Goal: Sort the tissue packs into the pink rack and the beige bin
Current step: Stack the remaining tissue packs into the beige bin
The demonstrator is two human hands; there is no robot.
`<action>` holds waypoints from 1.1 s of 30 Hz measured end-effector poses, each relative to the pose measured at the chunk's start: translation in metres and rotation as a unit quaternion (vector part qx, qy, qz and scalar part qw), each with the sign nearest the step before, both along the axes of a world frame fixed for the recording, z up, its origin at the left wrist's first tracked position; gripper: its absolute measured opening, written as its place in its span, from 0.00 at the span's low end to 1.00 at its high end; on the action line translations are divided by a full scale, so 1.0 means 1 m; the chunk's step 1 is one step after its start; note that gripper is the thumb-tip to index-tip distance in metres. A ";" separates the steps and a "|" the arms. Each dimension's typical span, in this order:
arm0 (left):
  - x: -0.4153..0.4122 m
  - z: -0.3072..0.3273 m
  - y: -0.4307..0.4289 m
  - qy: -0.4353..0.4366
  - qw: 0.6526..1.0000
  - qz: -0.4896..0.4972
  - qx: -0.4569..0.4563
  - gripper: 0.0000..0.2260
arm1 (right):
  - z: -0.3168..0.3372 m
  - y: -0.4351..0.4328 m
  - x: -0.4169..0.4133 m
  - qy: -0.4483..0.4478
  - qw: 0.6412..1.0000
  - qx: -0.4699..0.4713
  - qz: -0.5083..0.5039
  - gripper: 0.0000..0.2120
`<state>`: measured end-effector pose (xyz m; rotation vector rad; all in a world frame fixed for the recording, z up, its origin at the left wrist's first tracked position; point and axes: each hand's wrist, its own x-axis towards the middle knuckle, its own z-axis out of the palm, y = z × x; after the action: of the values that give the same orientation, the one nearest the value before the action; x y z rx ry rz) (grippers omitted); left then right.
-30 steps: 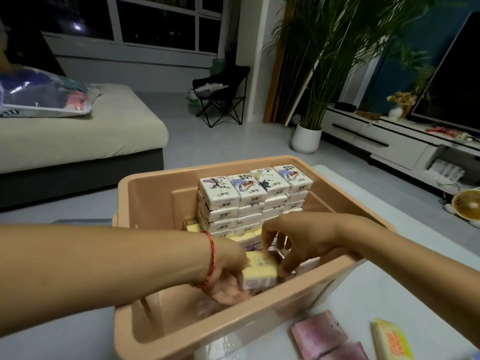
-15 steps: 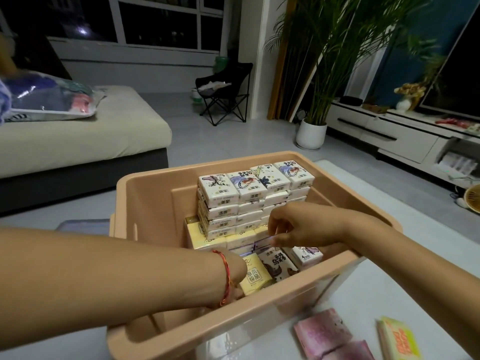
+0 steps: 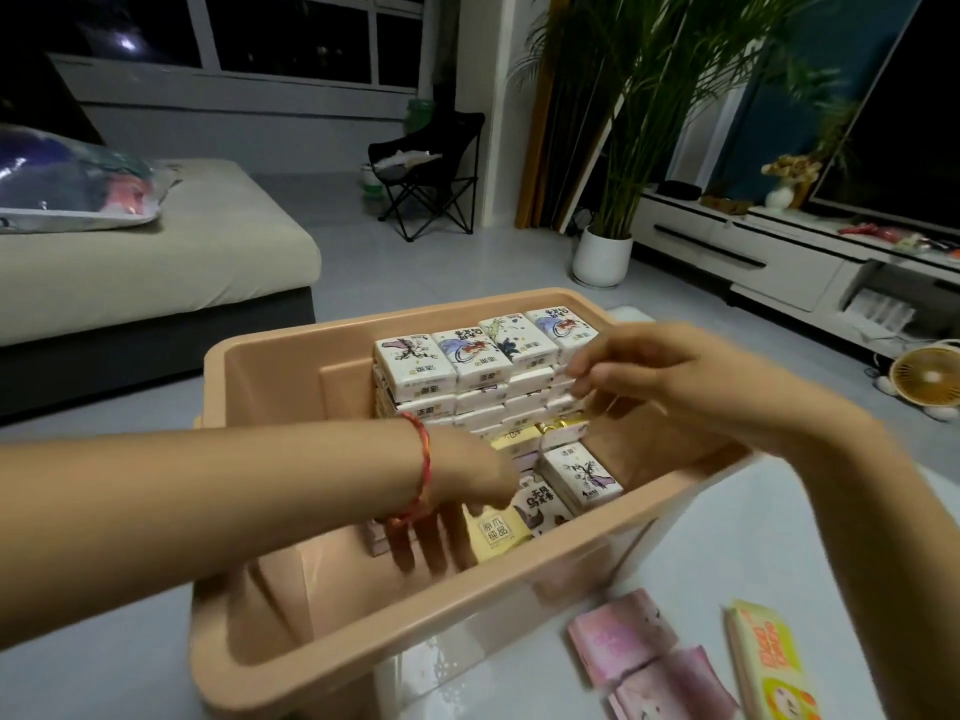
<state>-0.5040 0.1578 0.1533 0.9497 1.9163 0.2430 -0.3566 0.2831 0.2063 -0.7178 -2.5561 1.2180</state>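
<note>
The beige bin (image 3: 311, 662) stands in front of me on a white table. A tall stack of white printed tissue packs (image 3: 467, 366) fills its far side. Loose packs lie lower down: a yellow pack (image 3: 496, 532) and a white pack (image 3: 582, 478). My left hand (image 3: 457, 491), with a red string at the wrist, reaches down into the bin, its fingers straight beside the yellow pack. My right hand (image 3: 639, 376) hovers by the stack's right end with loosely curled fingers, holding nothing. The pink rack is not in view.
On the table to the right of the bin lie two pink tissue packs (image 3: 623, 641) and a yellow-orange pack (image 3: 774, 662). Beyond are a sofa (image 3: 156, 283), a potted palm (image 3: 602, 257), a folding chair (image 3: 426, 174), a TV console (image 3: 779, 272) and a small fan (image 3: 927, 376).
Both hands held a yellow pack low in the bin; it now lies there, released. My right hand has risen to the top of the stack. My left hand stays low, fingers down.
</note>
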 end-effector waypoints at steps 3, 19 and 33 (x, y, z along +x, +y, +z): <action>0.027 0.036 -0.008 0.165 0.939 -0.010 0.302 0.10 | 0.012 -0.017 0.062 0.230 0.958 -0.102 -0.135 0.10; 0.125 0.049 -0.080 0.037 0.931 -0.267 0.246 0.11 | -0.151 -0.066 0.146 -0.282 0.860 0.071 -0.420 0.24; 0.027 0.064 -0.054 0.322 0.910 -0.102 0.240 0.15 | 0.038 -0.083 0.043 -0.042 0.958 0.248 -0.134 0.15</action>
<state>-0.4771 0.1039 0.2169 1.7159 2.3762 0.3113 -0.3131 0.2001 0.2441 -0.9600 -2.5606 0.4402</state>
